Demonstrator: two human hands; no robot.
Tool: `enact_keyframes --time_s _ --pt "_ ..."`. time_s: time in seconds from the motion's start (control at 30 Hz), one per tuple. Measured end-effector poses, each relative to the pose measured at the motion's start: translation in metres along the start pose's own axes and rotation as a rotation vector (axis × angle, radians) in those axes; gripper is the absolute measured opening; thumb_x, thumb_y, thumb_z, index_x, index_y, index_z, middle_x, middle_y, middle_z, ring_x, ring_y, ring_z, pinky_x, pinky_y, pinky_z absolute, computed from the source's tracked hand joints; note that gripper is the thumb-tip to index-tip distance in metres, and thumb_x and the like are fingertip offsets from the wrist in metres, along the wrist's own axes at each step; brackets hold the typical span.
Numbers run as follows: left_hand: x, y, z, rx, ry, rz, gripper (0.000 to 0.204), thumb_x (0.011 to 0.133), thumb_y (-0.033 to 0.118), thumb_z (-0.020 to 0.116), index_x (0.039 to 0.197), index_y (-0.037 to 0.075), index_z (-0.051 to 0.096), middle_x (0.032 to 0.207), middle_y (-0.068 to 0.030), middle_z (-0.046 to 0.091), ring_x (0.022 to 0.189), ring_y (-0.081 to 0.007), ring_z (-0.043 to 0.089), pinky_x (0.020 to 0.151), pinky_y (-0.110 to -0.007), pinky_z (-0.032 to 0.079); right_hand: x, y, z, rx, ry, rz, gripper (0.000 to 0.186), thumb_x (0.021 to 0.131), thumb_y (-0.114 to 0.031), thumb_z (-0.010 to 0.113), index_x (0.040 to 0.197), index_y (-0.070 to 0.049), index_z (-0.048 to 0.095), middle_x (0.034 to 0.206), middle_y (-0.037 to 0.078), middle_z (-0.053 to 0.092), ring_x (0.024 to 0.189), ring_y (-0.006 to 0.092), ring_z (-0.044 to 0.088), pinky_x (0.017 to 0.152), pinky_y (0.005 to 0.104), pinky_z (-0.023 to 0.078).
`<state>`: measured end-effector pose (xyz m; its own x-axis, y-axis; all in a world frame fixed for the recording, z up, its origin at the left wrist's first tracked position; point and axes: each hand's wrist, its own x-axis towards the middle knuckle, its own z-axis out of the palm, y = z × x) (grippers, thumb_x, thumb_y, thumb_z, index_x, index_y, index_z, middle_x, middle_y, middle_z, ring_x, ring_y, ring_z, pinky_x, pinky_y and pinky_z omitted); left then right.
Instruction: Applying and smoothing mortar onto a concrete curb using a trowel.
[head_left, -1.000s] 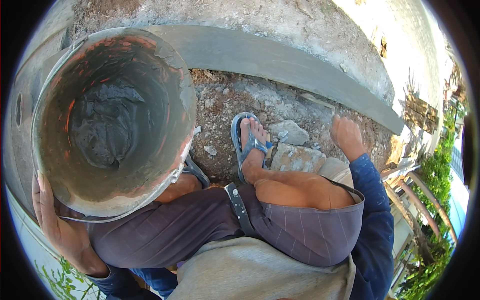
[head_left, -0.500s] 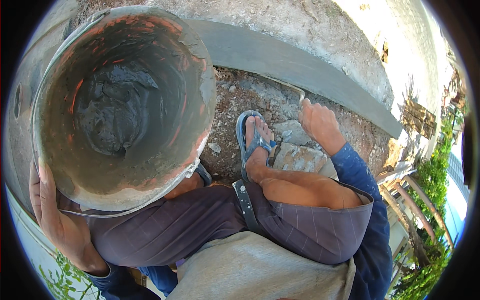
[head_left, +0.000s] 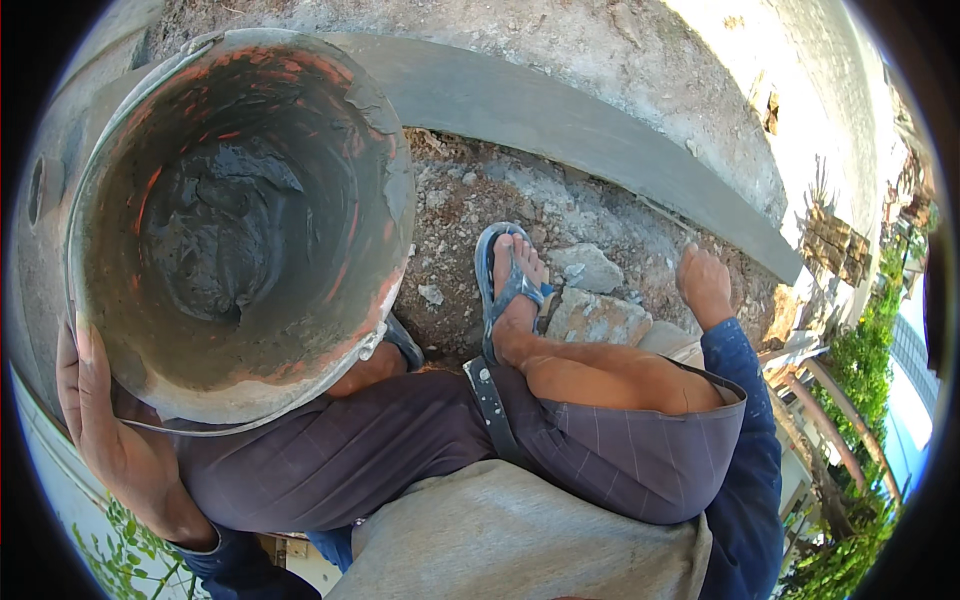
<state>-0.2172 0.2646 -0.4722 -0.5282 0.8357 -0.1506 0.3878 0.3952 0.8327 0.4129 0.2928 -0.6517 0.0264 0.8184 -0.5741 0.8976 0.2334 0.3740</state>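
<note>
A bucket (head_left: 385, 205) caked with grey mortar, orange showing through inside, is tilted toward me at the left. Wet mortar (head_left: 225, 225) lies in its bottom. My left hand (head_left: 110, 430) grips the bucket's near left rim, fingers outside and thumb hidden. On the right, my right hand (head_left: 705, 285) is closed round the handle of a trowel (head_left: 665, 212). Only the trowel's thin shank and edge show, held against the lower edge of a smooth grey mortar band (head_left: 560, 115); its blade face cannot be made out.
My sandalled foot (head_left: 515, 285) stands on rubble beside broken stone blocks (head_left: 595, 315). A rough wall surface (head_left: 620, 50) rises beyond the band. A round pipe opening (head_left: 42, 190) is at the far left. Wooden poles (head_left: 850, 420) and greenery lie at the right.
My right hand has moved right along the band's lower edge with the trowel. The bucket has shifted slightly left and down, with my left hand still on it.
</note>
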Motion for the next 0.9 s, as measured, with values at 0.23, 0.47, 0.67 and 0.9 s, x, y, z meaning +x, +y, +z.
enact_keyframes --time_s 0.23,0.47,0.67,0.9 --pt "-0.004 -0.008 -0.004 0.189 -0.086 0.223 0.035 0.105 0.012 0.043 0.133 -0.005 0.055 0.139 -0.0185 0.049 0.126 -0.0234 0.053 0.104 -0.035 0.047 0.023 -0.101 -0.057 0.101 0.039 -0.12 0.026 0.099 -0.018 0.04 0.091 -0.003 0.06 0.077 0.018 0.07 0.071 0.0342 0.071 0.065 0.0443 0.058" --pt "-0.007 0.009 -0.003 0.031 -0.077 0.108 0.036 0.105 0.012 0.045 0.136 -0.006 0.052 0.137 -0.0187 0.05 0.122 -0.0219 0.055 0.104 -0.035 0.045 0.025 -0.149 -0.101 0.273 0.023 -0.297 0.023 0.096 -0.023 0.047 0.098 -0.002 0.056 0.078 0.02 0.069 0.074 0.0357 0.07 0.066 0.0461 0.057" --pt "0.003 0.026 0.011 -0.29 -0.106 -0.207 0.039 0.104 0.017 0.049 0.134 -0.007 0.05 0.13 -0.0146 0.059 0.118 -0.0173 0.058 0.098 -0.031 0.046 -0.014 -0.102 -0.033 0.637 0.052 -0.188 0.029 0.094 -0.03 0.054 0.104 -0.003 0.054 0.08 0.027 0.064 0.081 0.0479 0.063 0.073 0.0556 0.048" --pt "0.006 0.029 0.029 -0.279 -0.11 -0.209 0.041 0.103 0.018 0.05 0.136 -0.006 0.049 0.128 -0.0136 0.06 0.117 -0.0163 0.058 0.098 -0.03 0.047 -0.024 -0.106 0.039 0.983 -0.015 0.134 0.039 0.099 -0.034 0.047 0.095 0.003 0.056 0.086 0.032 0.061 0.086 0.0532 0.058 0.076 0.0568 0.043"
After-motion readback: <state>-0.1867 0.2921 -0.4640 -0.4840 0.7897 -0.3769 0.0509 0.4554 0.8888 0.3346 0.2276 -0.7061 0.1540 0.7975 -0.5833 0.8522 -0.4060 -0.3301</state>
